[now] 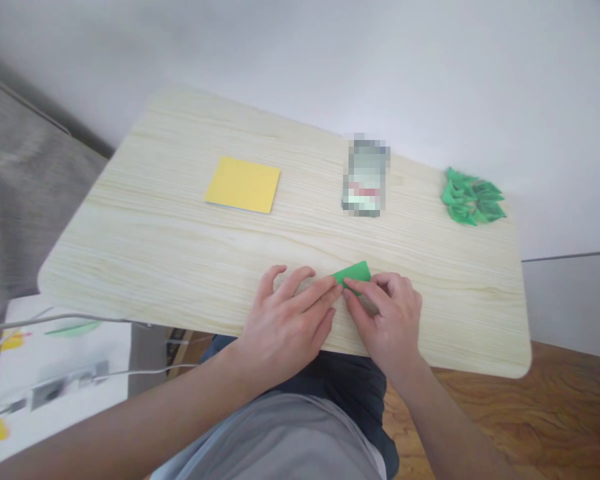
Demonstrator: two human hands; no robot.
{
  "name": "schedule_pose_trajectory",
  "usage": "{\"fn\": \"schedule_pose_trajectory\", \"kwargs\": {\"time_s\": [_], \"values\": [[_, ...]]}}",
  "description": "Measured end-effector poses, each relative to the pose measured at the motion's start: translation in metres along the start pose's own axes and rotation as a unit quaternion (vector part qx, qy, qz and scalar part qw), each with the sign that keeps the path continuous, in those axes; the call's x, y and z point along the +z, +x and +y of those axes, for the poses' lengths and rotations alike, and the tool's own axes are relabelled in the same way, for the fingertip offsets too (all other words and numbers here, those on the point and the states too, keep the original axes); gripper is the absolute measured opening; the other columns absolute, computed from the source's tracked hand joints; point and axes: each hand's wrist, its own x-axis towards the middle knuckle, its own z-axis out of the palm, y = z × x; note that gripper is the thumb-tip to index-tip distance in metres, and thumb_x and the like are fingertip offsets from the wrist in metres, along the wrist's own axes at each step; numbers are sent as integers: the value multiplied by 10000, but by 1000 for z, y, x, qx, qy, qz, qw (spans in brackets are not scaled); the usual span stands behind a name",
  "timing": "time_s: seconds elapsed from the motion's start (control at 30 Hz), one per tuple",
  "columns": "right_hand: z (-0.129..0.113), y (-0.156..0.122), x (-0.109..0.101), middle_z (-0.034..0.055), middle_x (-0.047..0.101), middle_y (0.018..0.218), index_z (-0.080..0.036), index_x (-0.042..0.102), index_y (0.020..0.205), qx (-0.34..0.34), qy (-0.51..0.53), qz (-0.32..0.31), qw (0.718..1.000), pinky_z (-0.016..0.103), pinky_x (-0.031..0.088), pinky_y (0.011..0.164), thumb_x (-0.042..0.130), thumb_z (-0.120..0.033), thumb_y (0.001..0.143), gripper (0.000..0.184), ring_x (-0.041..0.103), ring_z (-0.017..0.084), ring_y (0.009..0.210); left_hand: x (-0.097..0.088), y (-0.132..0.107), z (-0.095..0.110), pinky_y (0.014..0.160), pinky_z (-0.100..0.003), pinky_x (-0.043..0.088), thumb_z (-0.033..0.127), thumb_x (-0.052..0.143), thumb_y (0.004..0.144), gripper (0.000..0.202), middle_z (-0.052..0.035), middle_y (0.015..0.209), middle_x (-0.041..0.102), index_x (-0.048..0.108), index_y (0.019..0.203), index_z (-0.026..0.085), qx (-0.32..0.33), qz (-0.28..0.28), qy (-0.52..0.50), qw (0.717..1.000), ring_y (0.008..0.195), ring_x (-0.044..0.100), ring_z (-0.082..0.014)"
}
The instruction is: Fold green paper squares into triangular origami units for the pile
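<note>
A folded strip of green paper [355,272] lies slantwise near the table's front edge, partly hidden under my fingers. My left hand [293,320] rests over its left end, fingers stretched out, with the index fingertip on the paper. At the paper's lower edge, my right hand [387,317] pinches with thumb and index finger, the other fingers curled. Both hands' fingertips nearly meet at the middle of the strip.
On the pale wooden table [155,233] are a stack of yellow paper [244,185], a blurred-out phone [366,177] and several folded green paper pieces [473,198] at the right. A white wall [380,67] stands behind. Cables [65,319] run at the lower left.
</note>
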Motion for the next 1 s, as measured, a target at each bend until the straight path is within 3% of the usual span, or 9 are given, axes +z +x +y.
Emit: {"fn": "schedule_pose_trajectory", "kwargs": {"time_s": [0.17,0.37,0.5,0.6,0.83,1.0], "values": [[8,-3,-1,48,647,1022,-345,773,1110,-24,37,8,999,457,438,875,724,-322,926,192,592,247,986,0,-1,-3,1142,-575,312,280,583,1002,352,13,1396,685,669,1340,328,-4,-3,-20,1000,1282,583,-292],[32,1,-18,70,608,1291,-318,655,1349,-65,92,-10,994,511,450,1064,647,-114,852,538,565,282,1216,1,6,-9,1167,-549,302,271,590,993,302,-18,1354,707,701,1273,291,-42,22,-72,996,1296,580,-270],[43,7,-19,51,636,1288,-348,694,1288,-94,61,-30,993,506,451,1038,557,-85,930,464,574,265,1201,1,14,-14,1158,-526,319,276,586,991,246,-19,1303,727,725,1194,283,-57,29,-98,993,1272,594,-252],[45,10,-16,49,655,1255,-356,724,1238,-118,48,-31,991,500,456,1002,585,-133,965,379,580,260,1164,1,18,-16,1147,-513,330,280,594,987,215,-26,1272,737,734,1149,271,-62,35,-108,992,1250,605,-246],[40,14,-10,56,669,1212,-342,732,1237,-144,57,-30,988,500,468,980,611,-142,953,369,590,257,1130,1,22,-13,1132,-500,344,266,650,947,202,-31,1245,738,733,1130,268,-69,43,-106,991,1231,607,-246],[37,14,-9,69,630,1221,-337,777,1134,-144,69,-17,987,498,488,966,665,-174,933,282,589,263,1141,2,22,-13,1117,-523,328,283,626,973,180,-25,1237,731,754,1098,302,-55,45,-89,994,1199,599,-247]]}}
